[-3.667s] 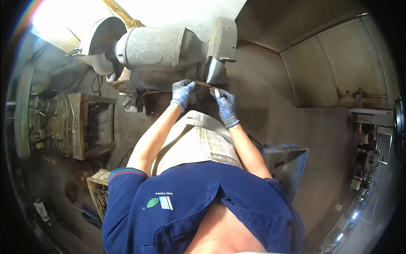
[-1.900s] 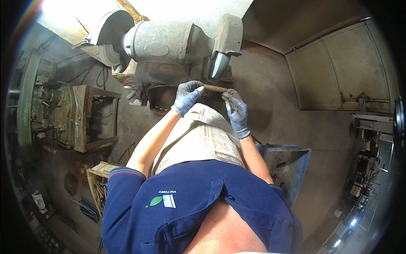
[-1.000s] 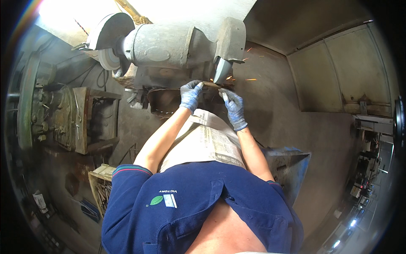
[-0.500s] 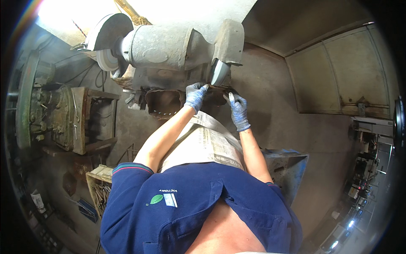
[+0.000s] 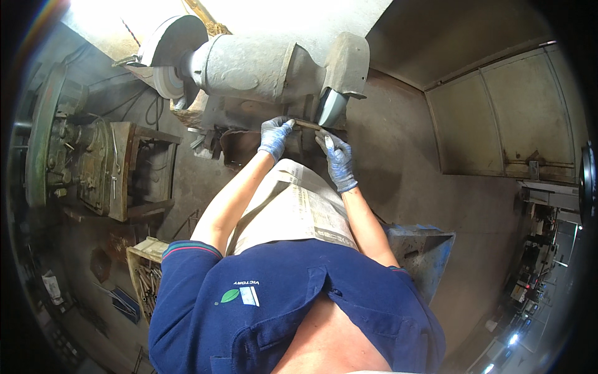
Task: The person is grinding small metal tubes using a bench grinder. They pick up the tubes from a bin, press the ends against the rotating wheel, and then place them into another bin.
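Note:
My left hand [image 5: 275,136], in a blue and grey work glove, pinches one end of a short, narrow metal bar [image 5: 306,124]. Gloved alike, my right hand [image 5: 337,161] has its fingers closed at the bar's other end. The bar lies roughly level between them, just in front of the right grinding wheel [image 5: 332,108] of a grey bench grinder [image 5: 246,67]. Whether bar and wheel touch, I cannot tell. A second wheel [image 5: 167,81] sits under the guard at the grinder's left end. Newspaper sheets [image 5: 299,202] cover my lap below both hands.
Left stands a greenish machine [image 5: 93,162] beside a metal frame. A wooden box [image 5: 132,265] of rods is at lower left. Close to my right arm is a blue-edged metal bin [image 5: 430,240]. Pale panels [image 5: 498,118] line the far right.
Both hands have shifted a little left relative to the wheel. The bar now shows more plainly between them. The view has also shifted slightly.

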The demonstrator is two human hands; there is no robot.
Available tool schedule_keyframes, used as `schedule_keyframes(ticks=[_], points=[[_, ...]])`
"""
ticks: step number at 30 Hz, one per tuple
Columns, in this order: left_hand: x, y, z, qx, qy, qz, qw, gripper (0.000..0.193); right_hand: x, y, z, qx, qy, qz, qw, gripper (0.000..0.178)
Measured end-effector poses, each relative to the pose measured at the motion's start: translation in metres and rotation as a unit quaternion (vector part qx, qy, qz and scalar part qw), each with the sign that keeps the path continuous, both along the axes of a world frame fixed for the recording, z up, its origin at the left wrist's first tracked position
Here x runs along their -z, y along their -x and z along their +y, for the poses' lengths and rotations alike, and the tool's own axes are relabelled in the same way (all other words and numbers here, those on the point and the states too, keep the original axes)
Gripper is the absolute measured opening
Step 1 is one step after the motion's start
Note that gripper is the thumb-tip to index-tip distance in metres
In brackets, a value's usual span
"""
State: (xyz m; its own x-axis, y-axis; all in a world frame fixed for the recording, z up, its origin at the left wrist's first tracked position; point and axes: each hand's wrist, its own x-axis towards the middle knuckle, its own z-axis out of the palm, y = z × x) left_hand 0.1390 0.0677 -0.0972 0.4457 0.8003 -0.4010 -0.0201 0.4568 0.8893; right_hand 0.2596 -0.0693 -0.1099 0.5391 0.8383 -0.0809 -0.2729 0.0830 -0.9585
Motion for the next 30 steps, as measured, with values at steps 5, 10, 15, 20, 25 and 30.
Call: schedule_keyframes(ticks=[5,10,15,20,25,30], points=[[0.007,0.022,-0.014,0.032,-0.020,-0.100,0.994,0.010,-0.004,0.006,-0.022,-0.014,-0.068,-0.186,0.980,0.026],[-0.041,0.059,-0.046,0.118,-0.085,-0.106,0.984,0.016,-0.066,0.040,-0.066,0.011,-0.044,-0.314,0.948,0.030],[-0.072,0.074,-0.059,0.139,-0.102,-0.165,0.971,0.017,-0.098,0.052,-0.078,0.052,-0.098,-0.398,0.911,0.034],[-0.076,0.077,-0.058,0.138,-0.285,-0.214,0.924,0.018,-0.120,0.060,-0.087,0.054,-0.096,-0.431,0.895,0.041],[-0.081,0.076,-0.058,0.139,-0.309,-0.221,0.914,0.019,-0.123,0.060,-0.089,0.058,-0.099,-0.441,0.890,0.042],[-0.087,0.072,-0.061,0.170,-0.138,-0.161,0.962,0.017,-0.129,0.062,-0.090,0.083,-0.047,-0.431,0.898,0.042]])
